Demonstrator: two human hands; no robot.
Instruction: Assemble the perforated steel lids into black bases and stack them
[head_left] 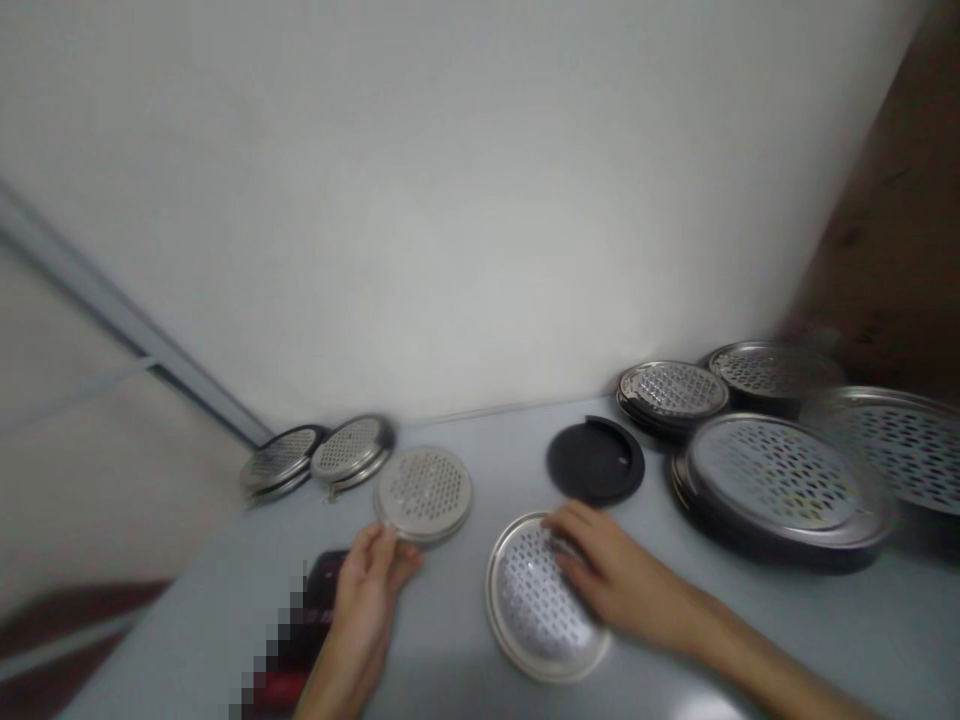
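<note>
My left hand (pixel 372 575) pinches the near rim of a round perforated metal plate (pixel 425 492), its face tilted toward me. My right hand (pixel 600 565) reaches over a second round perforated metal plate (pixel 536 600), its curled fingers at the far right rim. That plate has a raised rim and rows of elongated holes; part of it is hidden under the hand. Just beyond my right hand lies a flat black disc (pixel 596 460) with a notch at its edge. Motion blurs the picture somewhat.
Two perforated discs (pixel 350 450) lean at the back left of the grey table (pixel 480 690). Several larger perforated discs on black bases, some stacked (pixel 780 480), occupy the right. A dark red and black object (pixel 322 590) lies beneath my left forearm. A pale wall (pixel 465 200) rises behind.
</note>
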